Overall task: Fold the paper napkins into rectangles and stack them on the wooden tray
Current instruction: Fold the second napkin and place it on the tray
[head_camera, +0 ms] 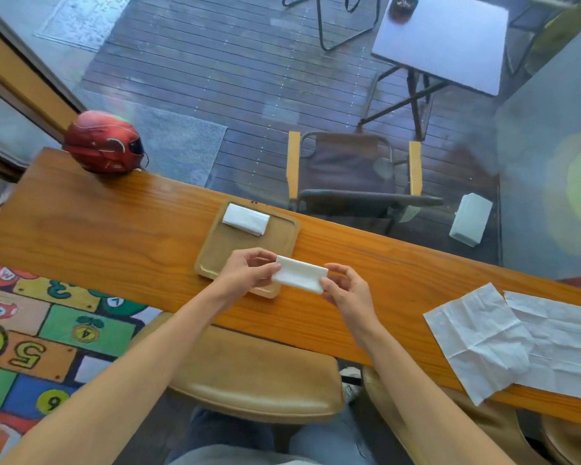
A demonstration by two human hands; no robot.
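A white napkin folded into a rectangle (pixel 300 274) hangs just above the near right corner of the wooden tray (pixel 215 260). My left hand (pixel 249 270) pinches its left end and my right hand (pixel 346 293) pinches its right end. One folded napkin (pixel 246 219) lies at the tray's far left corner. Two unfolded, creased napkins (pixel 514 340) lie overlapping on the wooden counter (pixel 114 236) at the right.
A red helmet (pixel 104 142) sits at the counter's far left. Behind the glass stand a folding chair (pixel 353 172) and a small white table (pixel 440 41). A tan stool (pixel 252 374) is below the counter's near edge.
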